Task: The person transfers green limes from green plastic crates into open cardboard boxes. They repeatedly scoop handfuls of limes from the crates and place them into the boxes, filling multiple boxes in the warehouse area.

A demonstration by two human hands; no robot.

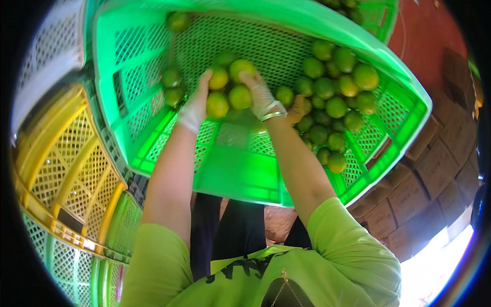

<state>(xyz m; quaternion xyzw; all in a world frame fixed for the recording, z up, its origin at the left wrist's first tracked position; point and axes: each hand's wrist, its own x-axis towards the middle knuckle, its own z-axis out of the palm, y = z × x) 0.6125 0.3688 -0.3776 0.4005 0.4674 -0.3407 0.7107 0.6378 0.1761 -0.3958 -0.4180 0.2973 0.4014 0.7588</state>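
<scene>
Inside a large green plastic crate [238, 161], my left hand [195, 99] and my right hand [261, 92], both in thin pale gloves, hold a cluster of several green-yellow citrus fruits [217, 104] between them. The right thumb lies on the upper right fruit [241, 70]. A metal bangle [273, 116] circles my right wrist. Many green citrus fruits [336, 107] are heaped at the crate's right side. A few more [171, 77] lie left of my left hand, and one [178, 22] is at the upper left. My left fingertips are partly hidden.
Yellow [61, 153] and green-white plastic crates [69, 264] are stacked at the left, with a white crate [57, 42] above. Brown cartons [410, 195] stand at the right. Another green crate [387, 19] with fruits is beyond the far rim, beside a red surface [429, 30].
</scene>
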